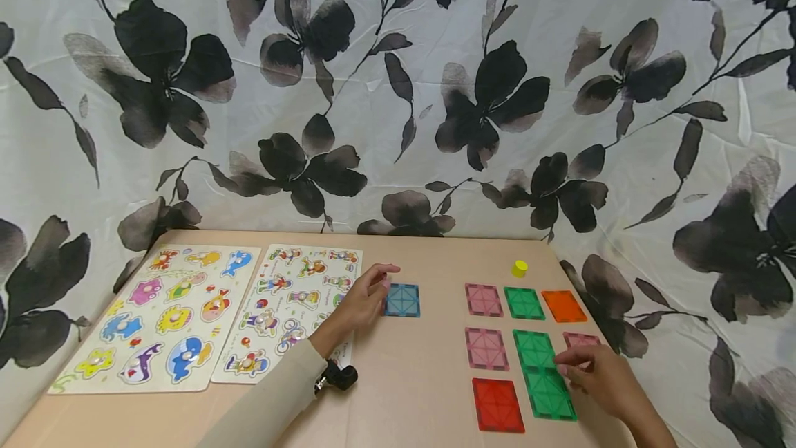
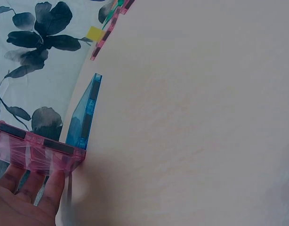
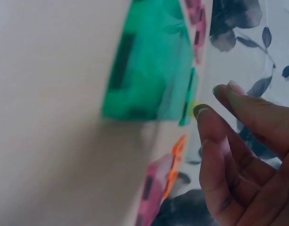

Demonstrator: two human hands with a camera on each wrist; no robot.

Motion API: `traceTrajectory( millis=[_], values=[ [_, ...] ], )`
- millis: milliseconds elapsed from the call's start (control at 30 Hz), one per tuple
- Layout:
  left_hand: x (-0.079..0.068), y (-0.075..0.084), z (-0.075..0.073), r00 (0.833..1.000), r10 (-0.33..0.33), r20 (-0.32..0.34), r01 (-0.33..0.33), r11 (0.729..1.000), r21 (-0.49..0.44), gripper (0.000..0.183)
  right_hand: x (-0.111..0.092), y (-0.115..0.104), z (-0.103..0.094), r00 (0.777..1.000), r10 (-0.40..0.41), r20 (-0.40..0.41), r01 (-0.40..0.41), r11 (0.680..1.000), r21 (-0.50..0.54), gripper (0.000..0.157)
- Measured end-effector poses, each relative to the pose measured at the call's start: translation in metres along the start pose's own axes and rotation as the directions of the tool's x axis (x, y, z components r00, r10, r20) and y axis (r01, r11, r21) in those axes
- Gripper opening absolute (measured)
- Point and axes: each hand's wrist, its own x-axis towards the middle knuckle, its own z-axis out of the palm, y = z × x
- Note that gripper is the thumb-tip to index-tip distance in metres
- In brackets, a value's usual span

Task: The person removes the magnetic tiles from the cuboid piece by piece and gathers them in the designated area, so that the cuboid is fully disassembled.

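My left hand [image 1: 367, 296] holds a pink magnetic tile [image 2: 38, 146] up on edge, its fingers behind the tile in the left wrist view. The pink tile's end meets or nearly meets a blue magnetic tile [image 1: 403, 301] lying on the table. My right hand [image 1: 600, 375] is beside two green magnetic tiles [image 1: 544, 373] placed end to end, fingertips by their right edge. In the right wrist view its fingers are bent loosely, the thumb and index finger apart with nothing visible between them; contact with the green tiles [image 3: 147, 70] is unclear.
Around the green pair lie several pink tiles [image 1: 487, 348], a red tile [image 1: 499, 405], another green tile [image 1: 524, 303] and an orange tile [image 1: 564, 306]. A yellow cylinder [image 1: 519, 268] stands near the back edge. Two picture boards [image 1: 208, 254] [image 1: 267, 275] cover the left side, before a floral cloth [image 1: 398, 123].
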Motion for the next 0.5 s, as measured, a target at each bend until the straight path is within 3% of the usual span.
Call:
traceTrajectory(
  millis=[233, 500],
  values=[
    [0.001, 0.001, 0.0, 1.0, -0.002, -0.009, 0.002, 1.0, 0.018, 0.035, 0.007, -0.03, 0.004, 0.995, -0.09, -0.032, 0.089, 0.996, -0.029, 0.015],
    [-0.001, 0.002, -0.002, 1.0, 0.002, -0.004, -0.002, 1.0, 0.015, 0.034, 0.023, -0.078, 0.023, 0.979, -0.202, -0.016, 0.203, 0.977, 0.071, 0.026]
  ],
)
